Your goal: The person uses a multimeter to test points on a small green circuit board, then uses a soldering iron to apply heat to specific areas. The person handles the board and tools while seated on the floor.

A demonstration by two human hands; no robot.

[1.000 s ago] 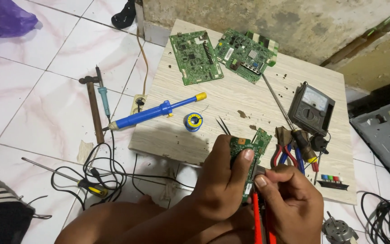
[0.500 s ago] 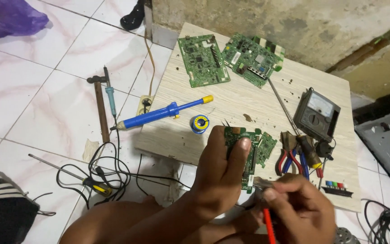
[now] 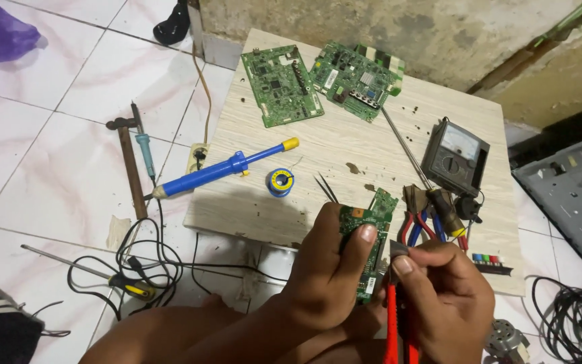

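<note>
Left hand [image 3: 328, 269] grips small green board [image 3: 370, 232] upright; right hand [image 3: 442, 286] clenches red-handled tool [image 3: 393, 330], tip at board's edge. Step: working that edge; next needs steady placement.

On your pale wooden tabletop [image 3: 345, 155] two large green circuit boards lie at the far edge: one [image 3: 281, 85] to the left, the other [image 3: 358, 81] just beside it. A blue desoldering pump [image 3: 223, 168] with a yellow tip lies slantwise, its point hanging over the left edge. Near it sits a small solder spool [image 3: 281, 182], with black tweezers [image 3: 326, 188] close by. To the right you have an analogue multimeter [image 3: 455, 156], and below it a cluster of pliers [image 3: 429, 216]. On the white tiled floor [image 3: 48, 135] lie a hammer [image 3: 128, 162], a yellow-handled screwdriver [image 3: 102, 273] and tangled black cables [image 3: 149, 259].
</note>
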